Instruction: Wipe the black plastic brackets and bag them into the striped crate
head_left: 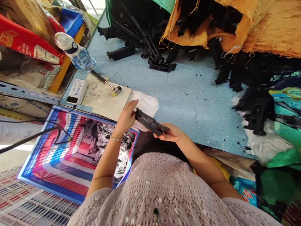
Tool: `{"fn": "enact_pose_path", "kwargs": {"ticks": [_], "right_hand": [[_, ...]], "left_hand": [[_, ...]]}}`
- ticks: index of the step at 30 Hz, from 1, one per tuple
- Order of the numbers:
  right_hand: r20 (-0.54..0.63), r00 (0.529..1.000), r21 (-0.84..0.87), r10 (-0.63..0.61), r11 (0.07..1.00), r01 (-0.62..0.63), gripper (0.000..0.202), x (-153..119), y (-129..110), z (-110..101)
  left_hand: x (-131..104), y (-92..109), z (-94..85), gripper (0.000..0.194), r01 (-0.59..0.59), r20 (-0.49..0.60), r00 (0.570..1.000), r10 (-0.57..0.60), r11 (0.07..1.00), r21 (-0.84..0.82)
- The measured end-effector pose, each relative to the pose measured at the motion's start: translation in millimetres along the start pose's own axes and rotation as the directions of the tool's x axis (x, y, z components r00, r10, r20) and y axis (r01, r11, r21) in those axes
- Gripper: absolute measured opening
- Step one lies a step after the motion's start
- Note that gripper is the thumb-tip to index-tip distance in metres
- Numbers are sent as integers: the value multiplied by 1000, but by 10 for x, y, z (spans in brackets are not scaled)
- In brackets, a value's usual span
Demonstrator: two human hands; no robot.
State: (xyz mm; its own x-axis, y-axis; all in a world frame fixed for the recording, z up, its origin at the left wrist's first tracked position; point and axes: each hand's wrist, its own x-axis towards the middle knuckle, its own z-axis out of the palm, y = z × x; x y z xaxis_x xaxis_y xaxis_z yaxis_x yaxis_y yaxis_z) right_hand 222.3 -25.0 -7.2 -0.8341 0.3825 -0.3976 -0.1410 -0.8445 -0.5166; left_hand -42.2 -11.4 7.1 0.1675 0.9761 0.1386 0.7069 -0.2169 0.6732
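Observation:
A long black plastic part (pixel 149 121) is held between my two hands, just over the table's front edge. My left hand (pixel 127 116) is at its left end, with the thumb and fingers closed around that end. My right hand (pixel 170 133) grips the right end from below, the fingers wrapped under it. Behind the part, a white cloth (pixel 147 102) lies on the blue speckled table (pixel 188 103). A hammer-like tool (pixel 105 82) with a black handle rests on a sheet of cardboard (pixel 113 105) with handwriting.
Black parts (pixel 162 66) pile up at the back under an orange sack (pixel 270 28). A water bottle (pixel 82 58) and a white box (pixel 77 91) stand left. A blue crate (pixel 80 196) with wrapped parts is below left. Plastic bags (pixel 270 144) lie right.

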Motion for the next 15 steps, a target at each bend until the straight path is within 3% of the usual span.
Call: {"fn": "enact_pose_path", "kwargs": {"ticks": [2,5,8,10,11,12,14,15], "right_hand": [[-57,998,36,-2,999,4,29,84,47,-26],[-246,957,-79,-152,987,137,27,209,45,-3],[-436,815,-429,-383,884,186,20,161,25,120],[-441,737,-653,-512,747,128,17,34,29,227],[-402,747,-703,-529,702,119,20,-43,34,274],[-351,793,-696,-498,705,136,24,-122,36,310],[-227,902,-583,-367,793,175,30,-269,26,327],[-189,932,-516,-311,839,175,32,-326,12,301]], "left_hand": [[-97,73,29,72,-91,21,996,91,996,-4],[-290,330,153,76,-284,133,948,290,957,-67],[-436,604,303,78,-382,219,887,407,912,-147],[-508,748,293,73,-360,236,892,385,922,-142],[-550,811,226,66,-324,228,910,347,937,-134],[-601,869,113,58,-269,219,931,292,954,-131],[-739,955,-221,44,-139,247,952,178,976,-166],[-822,970,-411,39,-79,313,939,141,976,-201]]}}
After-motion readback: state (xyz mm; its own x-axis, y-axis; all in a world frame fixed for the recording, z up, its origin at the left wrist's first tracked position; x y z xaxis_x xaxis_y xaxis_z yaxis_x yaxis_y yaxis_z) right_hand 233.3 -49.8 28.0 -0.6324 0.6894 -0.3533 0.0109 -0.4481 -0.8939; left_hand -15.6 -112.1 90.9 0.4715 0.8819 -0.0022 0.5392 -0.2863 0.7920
